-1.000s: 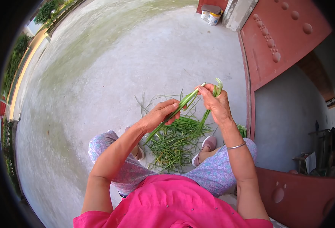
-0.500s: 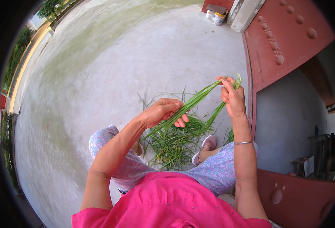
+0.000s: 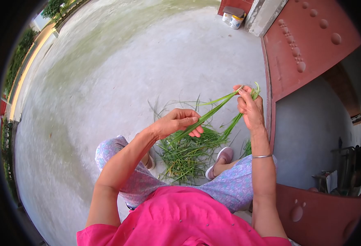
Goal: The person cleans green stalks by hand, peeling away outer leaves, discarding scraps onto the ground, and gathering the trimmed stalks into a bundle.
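Note:
Long flat green leaves, which look like chives [image 3: 217,108], stretch slantwise between my hands. My right hand [image 3: 251,107], raised on the right, pinches their pale ends between thumb and fingertips. A second bunch of chives [image 3: 233,124] is gripped in the palm of that same hand and hangs down toward the ground. Lower and to the left, my left hand [image 3: 178,124] is closed around the leaves, thumb on top. One thin strand stands apart from the stretched bunch. Beneath both hands lies a loose pile of chives [image 3: 186,158] on the floor, between my feet.
My shoe [image 3: 224,158] rests at the pile's right edge. On the right stands a red door [image 3: 311,45] beside a doorway with dark items inside. White tubs [image 3: 233,20] sit by the wall at the back. Pale concrete floor [image 3: 119,82] extends forward and left.
The bunch stretched between my hands looks narrower, and a strand now sticks out leftward near its upper end. My left thumb has closed over the leaves. My right hand has barely moved.

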The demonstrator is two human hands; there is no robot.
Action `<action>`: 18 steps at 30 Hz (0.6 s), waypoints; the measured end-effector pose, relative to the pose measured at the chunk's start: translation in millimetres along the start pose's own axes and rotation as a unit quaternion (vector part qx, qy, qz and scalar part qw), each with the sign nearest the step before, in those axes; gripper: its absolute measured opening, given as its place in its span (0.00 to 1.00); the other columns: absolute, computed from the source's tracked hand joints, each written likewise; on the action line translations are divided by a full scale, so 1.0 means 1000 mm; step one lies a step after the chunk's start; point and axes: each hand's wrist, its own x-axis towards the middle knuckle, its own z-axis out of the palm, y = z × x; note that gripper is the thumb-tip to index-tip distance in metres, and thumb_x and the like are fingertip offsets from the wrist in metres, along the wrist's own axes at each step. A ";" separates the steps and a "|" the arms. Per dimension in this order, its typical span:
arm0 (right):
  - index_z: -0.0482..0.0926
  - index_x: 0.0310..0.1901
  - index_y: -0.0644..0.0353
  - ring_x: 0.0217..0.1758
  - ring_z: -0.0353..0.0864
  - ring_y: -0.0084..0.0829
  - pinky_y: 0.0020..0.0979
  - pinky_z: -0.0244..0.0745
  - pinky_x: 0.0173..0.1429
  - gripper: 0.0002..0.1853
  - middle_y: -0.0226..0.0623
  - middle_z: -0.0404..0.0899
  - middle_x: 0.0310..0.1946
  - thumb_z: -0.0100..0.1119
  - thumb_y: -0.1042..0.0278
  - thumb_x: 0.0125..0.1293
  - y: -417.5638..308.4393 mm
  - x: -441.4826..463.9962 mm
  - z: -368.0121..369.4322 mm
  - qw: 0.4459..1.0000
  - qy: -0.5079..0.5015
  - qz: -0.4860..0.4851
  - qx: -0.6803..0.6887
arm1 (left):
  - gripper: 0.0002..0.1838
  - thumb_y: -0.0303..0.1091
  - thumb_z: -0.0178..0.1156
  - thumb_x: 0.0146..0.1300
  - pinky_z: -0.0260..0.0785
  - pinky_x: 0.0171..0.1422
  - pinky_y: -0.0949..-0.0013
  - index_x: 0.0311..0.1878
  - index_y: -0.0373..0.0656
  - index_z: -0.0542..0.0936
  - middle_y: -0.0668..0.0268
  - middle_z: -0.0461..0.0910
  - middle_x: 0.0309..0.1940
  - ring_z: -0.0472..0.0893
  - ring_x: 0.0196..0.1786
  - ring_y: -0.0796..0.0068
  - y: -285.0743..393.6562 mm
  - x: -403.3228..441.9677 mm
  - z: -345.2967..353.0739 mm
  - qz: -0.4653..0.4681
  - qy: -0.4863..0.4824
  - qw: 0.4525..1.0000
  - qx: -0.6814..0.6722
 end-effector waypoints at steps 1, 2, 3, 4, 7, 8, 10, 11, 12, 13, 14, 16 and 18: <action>0.77 0.45 0.67 0.16 0.49 0.09 0.18 0.44 0.20 0.12 0.18 0.63 0.18 0.53 0.66 0.67 0.001 -0.001 0.002 1.000 -0.008 -0.001 -0.005 | 0.15 0.37 0.48 0.72 0.73 0.52 0.69 0.52 0.35 0.74 0.56 0.83 0.40 0.83 0.42 0.70 0.001 -0.001 0.001 -0.003 0.000 1.000 0.007; 0.77 0.44 0.66 0.16 0.49 0.09 0.18 0.44 0.20 0.11 0.17 0.62 0.17 0.53 0.66 0.67 0.000 -0.002 0.004 1.000 -0.013 0.005 -0.004 | 0.16 0.38 0.49 0.72 0.73 0.53 0.68 0.53 0.35 0.74 0.57 0.83 0.40 0.83 0.42 0.70 0.002 -0.001 0.002 -0.006 0.000 1.000 0.013; 0.77 0.43 0.66 0.15 0.49 0.09 0.18 0.44 0.20 0.11 0.17 0.61 0.17 0.53 0.67 0.67 0.000 -0.003 0.005 1.000 -0.021 0.009 -0.006 | 0.16 0.38 0.50 0.72 0.72 0.53 0.69 0.53 0.36 0.75 0.58 0.83 0.40 0.82 0.43 0.71 0.003 -0.001 0.003 -0.005 0.004 1.000 0.019; 0.77 0.43 0.66 0.15 0.49 0.09 0.18 0.44 0.20 0.11 0.16 0.61 0.16 0.53 0.67 0.67 0.000 -0.004 0.006 0.999 -0.029 0.012 -0.009 | 0.16 0.39 0.50 0.71 0.71 0.54 0.69 0.53 0.36 0.75 0.59 0.83 0.40 0.82 0.44 0.71 0.003 -0.001 0.004 -0.004 0.008 1.000 0.024; 0.77 0.42 0.65 0.15 0.49 0.09 0.18 0.44 0.19 0.10 0.16 0.61 0.16 0.53 0.67 0.66 0.002 -0.006 0.011 0.999 -0.046 0.018 -0.020 | 0.17 0.40 0.51 0.71 0.70 0.56 0.69 0.52 0.36 0.76 0.60 0.83 0.43 0.80 0.47 0.72 0.000 0.001 -0.001 0.014 0.035 0.998 0.044; 0.77 0.42 0.65 0.15 0.49 0.09 0.18 0.44 0.19 0.10 0.16 0.61 0.16 0.53 0.68 0.66 0.002 -0.007 0.013 0.998 -0.050 0.020 -0.025 | 0.17 0.40 0.52 0.70 0.69 0.57 0.68 0.52 0.36 0.76 0.61 0.82 0.44 0.79 0.49 0.73 -0.001 0.003 -0.005 0.022 0.047 0.997 0.051; 0.77 0.42 0.65 0.15 0.50 0.09 0.17 0.44 0.19 0.10 0.15 0.61 0.16 0.53 0.68 0.66 0.002 -0.010 0.016 0.997 -0.067 0.027 -0.035 | 0.16 0.39 0.52 0.70 0.68 0.58 0.69 0.52 0.37 0.77 0.62 0.81 0.47 0.78 0.51 0.74 -0.003 0.005 -0.011 0.074 0.101 0.986 0.114; 0.77 0.42 0.65 0.15 0.50 0.09 0.17 0.44 0.20 0.10 0.15 0.62 0.16 0.53 0.68 0.66 0.002 -0.011 0.017 0.996 -0.075 0.030 -0.040 | 0.16 0.39 0.53 0.70 0.67 0.59 0.69 0.53 0.37 0.77 0.63 0.80 0.48 0.77 0.53 0.75 -0.003 0.006 -0.013 0.100 0.128 0.976 0.145; 0.77 0.42 0.65 0.15 0.50 0.09 0.17 0.45 0.20 0.10 0.15 0.62 0.16 0.53 0.68 0.66 0.001 -0.012 0.020 0.995 -0.079 0.035 -0.041 | 0.16 0.38 0.53 0.70 0.65 0.60 0.69 0.54 0.38 0.76 0.65 0.78 0.52 0.75 0.54 0.77 0.002 0.003 -0.011 0.079 0.149 0.971 0.170; 0.77 0.42 0.65 0.15 0.50 0.09 0.17 0.45 0.20 0.10 0.15 0.62 0.16 0.53 0.68 0.66 0.002 -0.013 0.022 0.995 -0.084 0.040 -0.042 | 0.16 0.37 0.53 0.70 0.65 0.60 0.70 0.55 0.38 0.76 0.66 0.78 0.52 0.74 0.54 0.77 0.003 0.003 -0.009 0.078 0.148 0.972 0.165; 0.77 0.42 0.66 0.15 0.50 0.09 0.17 0.45 0.20 0.10 0.15 0.62 0.16 0.53 0.68 0.66 0.002 -0.014 0.024 0.994 -0.088 0.044 -0.043 | 0.16 0.37 0.53 0.70 0.65 0.60 0.70 0.55 0.39 0.76 0.66 0.78 0.52 0.74 0.54 0.78 0.003 0.003 -0.007 0.078 0.147 0.973 0.159; 0.76 0.43 0.66 0.16 0.50 0.08 0.16 0.45 0.19 0.10 0.22 0.71 0.24 0.52 0.69 0.66 0.006 -0.013 0.024 0.991 -0.118 0.055 -0.040 | 0.16 0.36 0.53 0.70 0.65 0.60 0.71 0.56 0.39 0.76 0.67 0.77 0.52 0.74 0.54 0.78 0.002 0.003 -0.005 0.081 0.129 0.979 0.138; 0.76 0.44 0.67 0.16 0.51 0.07 0.16 0.45 0.19 0.10 0.25 0.75 0.28 0.52 0.70 0.66 0.010 -0.013 0.024 0.987 -0.143 0.059 -0.039 | 0.16 0.35 0.53 0.70 0.65 0.59 0.71 0.56 0.38 0.75 0.67 0.77 0.52 0.74 0.54 0.78 0.001 0.003 -0.001 0.084 0.093 0.986 0.107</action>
